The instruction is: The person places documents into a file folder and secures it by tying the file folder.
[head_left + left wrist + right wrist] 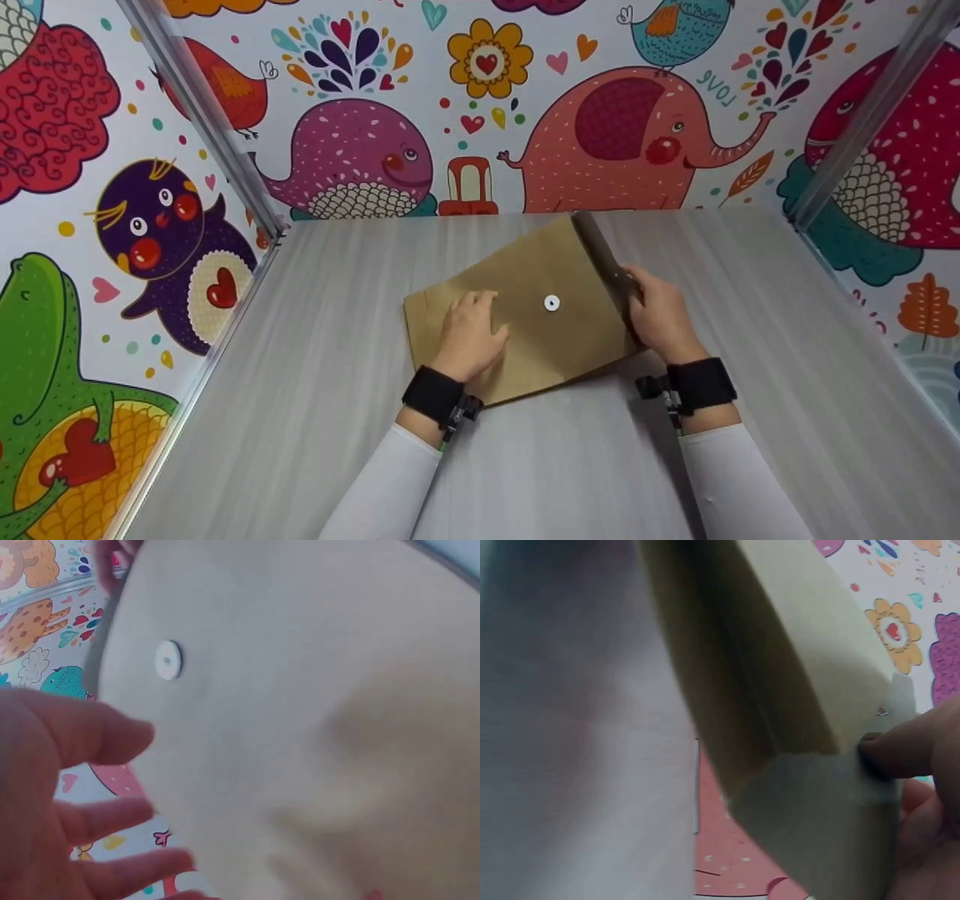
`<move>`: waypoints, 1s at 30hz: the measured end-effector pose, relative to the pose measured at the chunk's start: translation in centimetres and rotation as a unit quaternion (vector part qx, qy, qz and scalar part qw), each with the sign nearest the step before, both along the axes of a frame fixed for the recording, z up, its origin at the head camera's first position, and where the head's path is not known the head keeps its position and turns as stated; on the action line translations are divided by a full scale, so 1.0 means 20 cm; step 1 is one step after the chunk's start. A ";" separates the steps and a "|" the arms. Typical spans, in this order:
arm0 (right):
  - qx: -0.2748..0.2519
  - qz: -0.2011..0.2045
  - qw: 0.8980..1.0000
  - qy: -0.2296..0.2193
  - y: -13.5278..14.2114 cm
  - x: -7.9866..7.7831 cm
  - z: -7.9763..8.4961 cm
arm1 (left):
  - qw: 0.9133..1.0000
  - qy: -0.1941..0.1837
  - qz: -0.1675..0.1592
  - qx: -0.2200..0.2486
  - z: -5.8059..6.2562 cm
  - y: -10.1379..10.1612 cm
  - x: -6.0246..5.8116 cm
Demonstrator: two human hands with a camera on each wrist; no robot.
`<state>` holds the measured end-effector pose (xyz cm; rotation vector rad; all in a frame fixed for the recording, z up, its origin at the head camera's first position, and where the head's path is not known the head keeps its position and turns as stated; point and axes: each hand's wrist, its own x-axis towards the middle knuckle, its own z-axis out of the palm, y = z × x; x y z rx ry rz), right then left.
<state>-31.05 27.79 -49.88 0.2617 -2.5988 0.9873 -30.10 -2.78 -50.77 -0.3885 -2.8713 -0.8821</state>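
A brown kraft paper envelope lies tilted above the table in the head view, its white round button facing up. My right hand pinches the flap at the envelope's right end. In the right wrist view the thumb presses on the flap, and the envelope's mouth gapes beside it. Over the envelope's left half is my left hand, fingers spread and loosely bent. The left wrist view shows those fingers in front of the envelope's face, gripping nothing.
Beneath the envelope is a grey wood-grain table. Walls printed with cartoon animals stand at the back and both sides, with metal posts at the corners. Black straps with small cameras circle both wrists.
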 end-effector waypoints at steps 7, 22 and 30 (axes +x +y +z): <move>-0.008 -0.012 0.997 0.070 0.00 0.01 0.06 | 0.995 -0.011 -0.084 -0.060 -0.02 0.06 0.03; -0.058 -0.011 0.973 0.225 0.07 0.11 0.23 | 0.963 0.266 0.027 -0.030 0.14 0.09 0.12; -0.146 0.021 0.958 0.246 0.09 0.15 0.29 | 0.960 0.241 0.139 -0.020 0.28 -0.24 0.04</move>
